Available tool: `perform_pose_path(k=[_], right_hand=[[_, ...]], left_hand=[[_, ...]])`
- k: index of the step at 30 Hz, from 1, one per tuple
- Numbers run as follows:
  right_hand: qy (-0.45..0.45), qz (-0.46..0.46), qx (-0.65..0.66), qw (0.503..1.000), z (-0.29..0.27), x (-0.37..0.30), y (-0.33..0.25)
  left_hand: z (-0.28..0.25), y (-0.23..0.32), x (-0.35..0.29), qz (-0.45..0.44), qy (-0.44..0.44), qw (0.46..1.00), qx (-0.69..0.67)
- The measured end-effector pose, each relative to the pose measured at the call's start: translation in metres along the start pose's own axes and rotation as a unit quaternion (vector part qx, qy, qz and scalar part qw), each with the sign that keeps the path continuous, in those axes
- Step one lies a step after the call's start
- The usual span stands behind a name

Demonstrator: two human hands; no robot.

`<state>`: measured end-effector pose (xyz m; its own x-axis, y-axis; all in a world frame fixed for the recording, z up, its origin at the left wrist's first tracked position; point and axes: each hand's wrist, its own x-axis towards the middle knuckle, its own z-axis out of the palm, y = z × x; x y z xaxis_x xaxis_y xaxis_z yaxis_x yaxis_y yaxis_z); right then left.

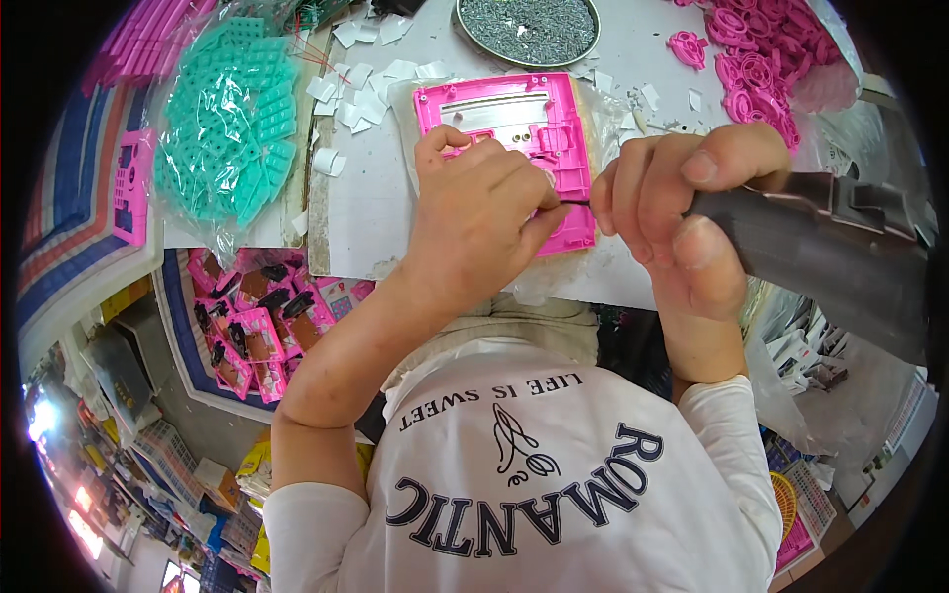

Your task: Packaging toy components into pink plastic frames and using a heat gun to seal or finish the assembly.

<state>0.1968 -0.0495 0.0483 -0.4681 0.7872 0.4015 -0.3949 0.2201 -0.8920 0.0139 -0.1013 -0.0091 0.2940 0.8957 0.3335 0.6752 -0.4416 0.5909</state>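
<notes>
Pink assemblies w/ dk cables: my side & L of pink casing.
My L hand, qty 1: over casing, fingers curled, thumb + index by the bit; can't tell if pinching anything.
My R hand, qty 1: R of casing, wrapped round dk-grey elec. screwdriver, bit pointing L over casing.
Casing, qty 1: on white bench, part hidden by L hand.
Bagged teal moulded pcs: L of casing.
White paper scraps, assorted: just L of casing's far end.
Small grey metal pcs in round dish: beyond casing.
Loose pink pcs, pile: beyond & R of casing.
</notes>
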Motion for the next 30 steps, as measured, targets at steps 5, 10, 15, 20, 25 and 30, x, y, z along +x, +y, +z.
perform_pose_path(k=[5, 10, 15, 20, 25, 30], right_hand=[[0.033, -0.006, 0.027, 0.999, -0.008, -0.002, 0.025], [0.005, -0.007, -0.072, 0.997, -0.012, -0.006, 0.046], [-0.085, -0.027, -0.211, 0.973, -0.012, -0.012, 0.052], [-0.017, 0.065, -0.044, 0.997, -0.016, -0.005, 0.057], [0.006, -0.031, 0.059, 0.998, -0.039, 0.023, 0.008], [0.026, 0.001, 0.019, 0.999, -0.057, 0.034, -0.015]], left_hand=[[-0.005, -0.006, 0.004, 0.012, 0.009, 1.000, 0.010], [0.011, -0.019, -0.007, 0.032, -0.003, 0.996, 0.088], [0.012, -0.015, -0.011, 0.012, -0.020, 0.992, 0.124], [0.014, -0.015, -0.008, 0.009, -0.061, 0.994, 0.093], [-0.044, -0.075, -0.023, -0.096, 0.099, 0.990, 0.006], [-0.113, -0.132, -0.015, -0.251, -0.003, 0.894, 0.371]])
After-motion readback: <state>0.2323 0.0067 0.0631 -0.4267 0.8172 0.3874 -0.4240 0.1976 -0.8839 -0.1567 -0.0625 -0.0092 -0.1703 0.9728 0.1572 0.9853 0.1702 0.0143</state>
